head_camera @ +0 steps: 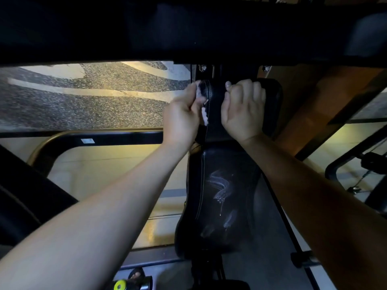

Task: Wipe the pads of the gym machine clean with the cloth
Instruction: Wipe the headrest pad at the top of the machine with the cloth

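Observation:
A black upper pad [270,97] of the gym machine sits at centre, with a longer black seat pad [222,195] below it showing wet white streaks. My left hand [184,116] grips a small white cloth [204,116] against the upper pad's left edge. My right hand [243,109] is curled over the front of the same pad, fingers bent against it, and I cannot tell whether it holds anything. Most of the cloth is hidden in my left hand.
A thick dark machine beam [188,30] crosses the top. A black and gold frame tube [100,139] runs left of the pads. Speckled floor matting [83,101] lies behind. A yellow-capped object [120,285] sits at the bottom. Cables and frame parts [360,176] stand at right.

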Available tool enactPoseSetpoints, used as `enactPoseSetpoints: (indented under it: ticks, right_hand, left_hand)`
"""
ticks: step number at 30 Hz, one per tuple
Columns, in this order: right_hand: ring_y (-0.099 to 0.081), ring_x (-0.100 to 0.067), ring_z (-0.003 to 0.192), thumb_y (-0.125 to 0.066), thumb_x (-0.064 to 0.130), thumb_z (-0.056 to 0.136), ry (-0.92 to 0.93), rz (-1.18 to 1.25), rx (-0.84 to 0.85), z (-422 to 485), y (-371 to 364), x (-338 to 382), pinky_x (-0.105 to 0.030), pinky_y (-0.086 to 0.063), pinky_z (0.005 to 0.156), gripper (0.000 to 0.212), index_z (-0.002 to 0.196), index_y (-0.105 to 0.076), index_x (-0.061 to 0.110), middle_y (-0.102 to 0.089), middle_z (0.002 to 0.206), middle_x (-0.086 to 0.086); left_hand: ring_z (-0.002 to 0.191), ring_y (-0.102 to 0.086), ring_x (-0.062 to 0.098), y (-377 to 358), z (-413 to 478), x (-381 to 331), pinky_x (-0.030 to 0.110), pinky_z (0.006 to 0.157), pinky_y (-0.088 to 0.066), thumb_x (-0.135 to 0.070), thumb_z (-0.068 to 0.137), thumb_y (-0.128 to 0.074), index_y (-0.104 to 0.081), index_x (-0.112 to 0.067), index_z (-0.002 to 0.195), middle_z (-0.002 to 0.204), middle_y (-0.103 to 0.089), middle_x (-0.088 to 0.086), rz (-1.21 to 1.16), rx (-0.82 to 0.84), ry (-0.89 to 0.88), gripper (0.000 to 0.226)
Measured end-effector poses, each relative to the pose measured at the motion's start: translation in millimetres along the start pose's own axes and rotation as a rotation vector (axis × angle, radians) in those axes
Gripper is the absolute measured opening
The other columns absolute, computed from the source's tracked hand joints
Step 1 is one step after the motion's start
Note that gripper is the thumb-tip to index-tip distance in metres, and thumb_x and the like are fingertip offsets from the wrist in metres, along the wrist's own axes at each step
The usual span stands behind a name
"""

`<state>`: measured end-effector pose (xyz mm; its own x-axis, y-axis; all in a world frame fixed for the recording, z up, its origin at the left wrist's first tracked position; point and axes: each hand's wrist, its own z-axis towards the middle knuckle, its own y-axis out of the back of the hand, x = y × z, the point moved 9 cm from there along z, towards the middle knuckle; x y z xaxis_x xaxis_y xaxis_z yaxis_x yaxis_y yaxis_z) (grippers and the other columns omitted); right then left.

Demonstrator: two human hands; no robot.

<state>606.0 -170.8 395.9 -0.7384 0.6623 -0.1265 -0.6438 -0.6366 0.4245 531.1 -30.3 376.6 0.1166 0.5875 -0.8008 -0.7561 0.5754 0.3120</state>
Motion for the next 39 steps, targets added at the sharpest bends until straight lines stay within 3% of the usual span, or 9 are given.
enactPoseSetpoints:
  ticks: [4,9,15,22,24,27,31,35,39]
  right_hand:
    - [-0.053,-0.035,0.082,-0.048,0.017,0.102,-0.019,-0.017,-0.005,0.5,2.4,-3.0,-0.045,-0.042,0.07,0.021,0.094,-0.06,0.001,-0.06,0.095,-0.02]
    - [-0.053,-0.035,0.081,-0.05,0.017,0.102,-0.016,-0.032,-0.01,2.1,2.9,-0.9,-0.045,-0.042,0.069,0.021,0.094,-0.061,0.002,-0.061,0.094,-0.019]
    - [-0.056,-0.034,0.08,-0.048,0.018,0.103,-0.011,-0.064,-0.041,1.4,6.4,-1.6,-0.044,-0.042,0.07,0.025,0.091,-0.064,0.004,-0.062,0.093,-0.016]
    - [-0.054,-0.033,0.077,-0.052,0.017,0.102,-0.016,-0.057,-0.116,1.2,8.5,-1.1,-0.042,-0.042,0.068,0.022,0.088,-0.063,0.004,-0.062,0.09,-0.015]
    - [-0.054,-0.032,0.077,-0.052,0.017,0.101,-0.019,-0.06,-0.11,-1.2,8.2,-0.5,-0.042,-0.041,0.068,0.022,0.088,-0.063,0.004,-0.062,0.09,-0.015]
    - [-0.054,-0.033,0.076,-0.051,0.018,0.102,-0.022,-0.055,-0.1,-2.3,8.4,0.5,-0.043,-0.04,0.067,0.022,0.089,-0.063,0.005,-0.061,0.09,-0.014]
    - [-0.055,-0.033,0.076,-0.048,0.019,0.103,-0.015,-0.058,-0.093,1.0,9.9,0.4,-0.044,-0.042,0.067,0.026,0.089,-0.064,0.005,-0.062,0.09,-0.015]
    - [-0.055,-0.033,0.075,-0.049,0.018,0.103,-0.025,-0.068,-0.1,-1.2,11.0,-1.1,-0.044,-0.04,0.066,0.025,0.087,-0.064,0.005,-0.062,0.089,-0.014]
    - [-0.054,-0.033,0.076,-0.049,0.019,0.103,-0.029,-0.044,-0.091,-0.3,10.7,-1.6,-0.044,-0.039,0.067,0.024,0.089,-0.065,0.005,-0.062,0.09,-0.014]
  left_hand:
    - [0.124,-0.059,0.026,-22.4,18.4,-50.1,0.023,0.107,-0.039,-0.018,0.096,-0.062,-0.066,-0.007,0.129,0.132,-0.065,0.006,0.242,0.08,-0.417,0.035]
    - [0.123,-0.059,0.024,-26.6,16.9,-42.4,0.028,0.107,-0.043,-0.022,0.098,-0.058,-0.065,-0.008,0.131,0.133,-0.064,0.008,0.225,0.075,-0.399,0.036]
    - [0.114,-0.061,0.005,-11.9,11.3,-13.7,0.004,0.093,-0.038,-0.028,0.099,-0.059,-0.064,-0.017,0.135,0.132,-0.066,-0.003,0.101,0.026,-0.096,0.037]
    - [0.089,-0.064,0.005,-21.9,-55.5,98.3,0.037,0.072,-0.051,-0.04,0.1,-0.056,-0.072,0.001,0.095,0.095,-0.075,0.009,-0.129,0.128,0.454,0.043]
    - [0.102,-0.067,0.022,-27.9,-71.4,106.1,0.042,0.077,-0.054,-0.039,0.099,-0.057,-0.067,0.009,0.105,0.109,-0.069,0.023,-0.153,0.102,0.522,0.049]
    - [0.11,-0.067,0.028,-27.8,-76.8,97.6,0.043,0.092,-0.055,-0.046,0.094,-0.06,-0.07,-0.005,0.121,0.112,-0.073,0.014,-0.172,-0.005,0.579,0.05]
    - [0.125,-0.06,0.024,-25.8,-57.9,51.8,0.043,0.104,-0.05,-0.032,0.101,-0.05,-0.054,-0.016,0.144,0.131,-0.066,0.009,-0.182,-0.023,0.342,0.046]
    - [0.148,-0.029,0.017,-32.0,-66.0,31.1,0.016,0.117,-0.023,-0.007,0.101,-0.05,-0.031,-0.008,0.156,0.161,-0.029,0.009,0.114,0.084,0.047,0.058]
    - [0.144,-0.037,0.019,-29.3,-79.8,40.8,0.007,0.114,-0.021,0.0,0.094,-0.058,-0.043,-0.006,0.15,0.158,-0.034,0.009,0.162,0.017,0.091,0.058]
